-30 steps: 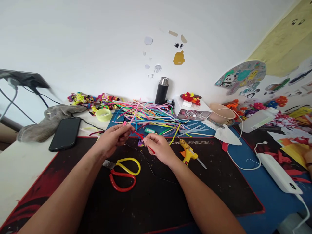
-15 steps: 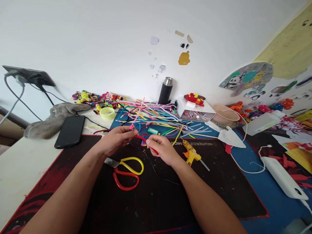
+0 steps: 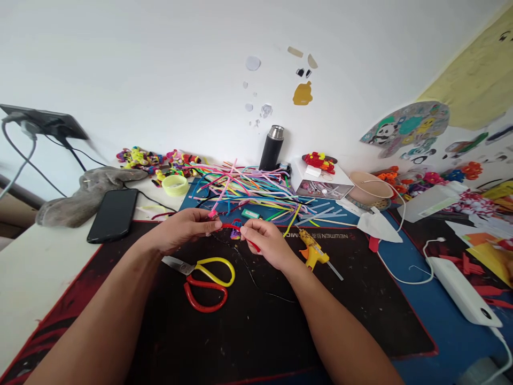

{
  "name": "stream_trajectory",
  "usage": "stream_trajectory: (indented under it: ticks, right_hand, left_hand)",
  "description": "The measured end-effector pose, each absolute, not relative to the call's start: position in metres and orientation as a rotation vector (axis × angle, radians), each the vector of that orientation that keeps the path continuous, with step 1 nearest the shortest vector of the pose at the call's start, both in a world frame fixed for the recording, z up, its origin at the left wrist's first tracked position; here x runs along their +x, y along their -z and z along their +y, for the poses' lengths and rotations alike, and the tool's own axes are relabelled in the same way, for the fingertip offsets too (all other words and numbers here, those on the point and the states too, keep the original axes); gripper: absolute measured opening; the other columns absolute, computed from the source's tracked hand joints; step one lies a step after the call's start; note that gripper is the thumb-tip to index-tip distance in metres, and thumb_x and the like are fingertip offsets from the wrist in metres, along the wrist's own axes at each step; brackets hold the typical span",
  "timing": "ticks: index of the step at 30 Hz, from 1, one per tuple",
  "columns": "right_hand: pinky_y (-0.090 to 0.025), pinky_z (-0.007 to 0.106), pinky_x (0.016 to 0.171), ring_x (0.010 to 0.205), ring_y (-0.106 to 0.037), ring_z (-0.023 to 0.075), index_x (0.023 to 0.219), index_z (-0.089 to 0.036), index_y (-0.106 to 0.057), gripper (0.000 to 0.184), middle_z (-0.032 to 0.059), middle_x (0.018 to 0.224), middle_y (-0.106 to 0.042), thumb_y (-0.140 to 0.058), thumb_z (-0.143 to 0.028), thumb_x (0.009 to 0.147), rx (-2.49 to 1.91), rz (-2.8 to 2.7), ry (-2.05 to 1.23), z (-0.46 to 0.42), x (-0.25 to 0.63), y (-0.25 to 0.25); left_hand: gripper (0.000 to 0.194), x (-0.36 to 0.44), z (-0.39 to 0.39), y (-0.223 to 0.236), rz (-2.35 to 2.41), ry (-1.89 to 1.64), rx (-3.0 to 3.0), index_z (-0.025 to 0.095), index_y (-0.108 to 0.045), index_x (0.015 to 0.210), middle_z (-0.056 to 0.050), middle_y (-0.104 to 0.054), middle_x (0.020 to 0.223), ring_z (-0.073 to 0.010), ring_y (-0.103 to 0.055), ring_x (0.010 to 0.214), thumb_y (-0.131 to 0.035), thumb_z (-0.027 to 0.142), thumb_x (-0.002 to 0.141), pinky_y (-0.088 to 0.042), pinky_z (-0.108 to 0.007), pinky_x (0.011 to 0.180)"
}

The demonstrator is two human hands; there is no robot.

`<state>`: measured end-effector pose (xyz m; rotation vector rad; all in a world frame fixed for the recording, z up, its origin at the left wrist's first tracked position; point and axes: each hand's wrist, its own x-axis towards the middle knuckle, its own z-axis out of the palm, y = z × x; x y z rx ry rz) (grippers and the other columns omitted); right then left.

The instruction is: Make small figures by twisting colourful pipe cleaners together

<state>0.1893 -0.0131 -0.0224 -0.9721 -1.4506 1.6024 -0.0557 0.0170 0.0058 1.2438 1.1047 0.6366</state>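
Observation:
A red pipe cleaner (image 3: 231, 226) stretches between my two hands above the black mat. My left hand (image 3: 188, 230) pinches it near one end, together with a small pink fuzzy piece (image 3: 212, 214) that shows above the fingertips. My right hand (image 3: 265, 240) is closed on the other part, and a red end pokes out below its fingers. Scissors (image 3: 186, 268) with one yellow and one red handle lie below my left hand. Right of my right hand rests a yellow glue gun (image 3: 315, 254) with a glue stick in its back. A small purple and blue figure (image 3: 236, 231) lies behind the red pipe cleaner.
A heap of coloured pipe cleaners (image 3: 248, 184) covers the back middle, with a black thermos (image 3: 271, 152) behind it. A phone (image 3: 113, 216) and yellow tape roll (image 3: 175, 185) lie left. A white box (image 3: 320, 182), beige bowl (image 3: 371, 187) and white power bank (image 3: 460, 291) are right.
My left hand has shifted slightly left and tilted the pink piece lower. More of the red pipe cleaner shows between my hands. The view has turned a little.

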Motion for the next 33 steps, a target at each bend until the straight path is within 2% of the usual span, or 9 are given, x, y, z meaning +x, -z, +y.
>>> stream_trajectory:
  ticks: [4, 10, 12, 15, 17, 21, 25, 30, 33]
  right_hand:
    - [-0.021, 0.024, 0.046, 0.045, -0.031, 0.0074, 0.078, -0.021, -0.061, 0.042, -0.0099, 0.055, -0.040, -0.076, -0.059, 0.090, -0.940, -1.341, -1.636, -0.012, 0.187, 0.021]
    - [-0.020, 0.025, 0.047, 0.046, -0.028, 0.0077, 0.086, -0.019, -0.067, 0.041, -0.0098, 0.055, -0.040, -0.072, -0.059, 0.094, -0.932, -1.280, -1.599, -0.014, 0.183, 0.021]
    - [-0.026, 0.025, 0.049, 0.049, -0.034, 0.0090, 0.089, -0.019, -0.068, 0.037, -0.0080, 0.058, -0.045, -0.071, -0.056, 0.096, -0.985, -1.397, -1.521, -0.019, 0.179, 0.020]
    - [-0.037, 0.026, 0.060, 0.063, -0.053, 0.0118, 0.098, -0.020, -0.073, 0.027, -0.0026, 0.073, -0.062, -0.071, -0.047, 0.099, -1.093, -1.772, -1.260, -0.032, 0.170, 0.016]
    - [-0.040, 0.027, 0.064, 0.066, -0.058, 0.0128, 0.107, -0.022, -0.074, 0.022, -0.0026, 0.076, -0.067, -0.071, -0.043, 0.100, -1.127, -2.073, -1.101, -0.044, 0.162, 0.013]
    - [-0.049, 0.033, 0.076, 0.088, -0.069, 0.0225, 0.122, -0.022, -0.073, 0.033, 0.0045, 0.097, -0.076, -0.070, -0.048, 0.101, -1.126, -2.578, -0.689, -0.064, 0.147, 0.008]
    - [-0.057, 0.040, 0.085, 0.105, -0.070, 0.0296, 0.132, -0.020, -0.070, 0.042, 0.0113, 0.116, -0.076, -0.069, -0.049, 0.100, -1.106, -2.812, -0.464, -0.075, 0.137, 0.008]
    - [-0.060, 0.039, 0.080, 0.099, -0.073, 0.0288, 0.135, -0.021, -0.068, 0.036, 0.0112, 0.115, -0.074, -0.065, -0.031, 0.100, -1.179, -2.862, -0.329, -0.081, 0.132, 0.010]
    - [-0.059, 0.039, 0.076, 0.090, -0.075, 0.0283, 0.133, -0.020, -0.069, 0.036, 0.0112, 0.113, -0.075, -0.061, -0.030, 0.099, -1.213, -2.871, -0.312, -0.082, 0.126, 0.010]
  left_hand:
    - [0.047, -0.056, 0.017, -0.009, 1.089, -0.667, 1.191, 0.018, -0.069, 0.064, 0.002, -0.050, 0.055, -0.0087, -0.033, 0.047, -0.097, 0.055, 0.063, -0.017, -0.022, 0.041]
    - [0.053, -0.059, 0.027, -0.003, 1.040, -1.123, 0.874, 0.014, -0.063, 0.064, 0.005, -0.045, 0.059, -0.0037, -0.028, 0.049, -0.104, 0.047, 0.052, -0.018, -0.016, 0.041]
    - [0.054, -0.060, 0.030, -0.001, 1.006, -1.216, 0.799, 0.013, -0.063, 0.066, 0.005, -0.047, 0.061, -0.0027, -0.027, 0.049, -0.104, 0.045, 0.051, -0.015, -0.015, 0.039]
    - [0.051, -0.059, 0.031, 0.002, 0.975, -1.267, 0.763, 0.013, -0.065, 0.070, 0.005, -0.047, 0.063, -0.0026, -0.028, 0.048, -0.103, 0.044, 0.055, -0.015, -0.014, 0.039]
    - [0.048, -0.058, 0.030, 0.002, 0.961, -1.268, 0.765, 0.013, -0.066, 0.072, 0.006, -0.043, 0.061, -0.0030, -0.029, 0.048, -0.102, 0.043, 0.059, -0.016, -0.014, 0.039]
    - [0.046, -0.056, 0.029, 0.002, 0.932, -1.269, 0.779, 0.013, -0.067, 0.072, 0.007, -0.042, 0.060, -0.0034, -0.030, 0.047, -0.100, 0.042, 0.062, -0.016, -0.014, 0.040]
    - [0.049, -0.054, 0.027, 0.000, 0.899, -1.262, 0.795, 0.014, -0.063, 0.068, 0.008, -0.039, 0.058, -0.0035, -0.029, 0.047, -0.101, 0.044, 0.059, -0.016, -0.016, 0.040]
    - [0.053, -0.052, 0.025, -0.001, 0.863, -1.232, 0.801, 0.014, -0.062, 0.068, 0.008, -0.038, 0.058, -0.0035, -0.026, 0.048, -0.102, 0.048, 0.060, -0.015, -0.016, 0.040]
    - [0.054, -0.052, 0.024, -0.001, 0.840, -1.221, 0.802, 0.015, -0.061, 0.067, 0.008, -0.040, 0.058, -0.0028, -0.024, 0.047, -0.102, 0.049, 0.060, -0.014, -0.016, 0.041]
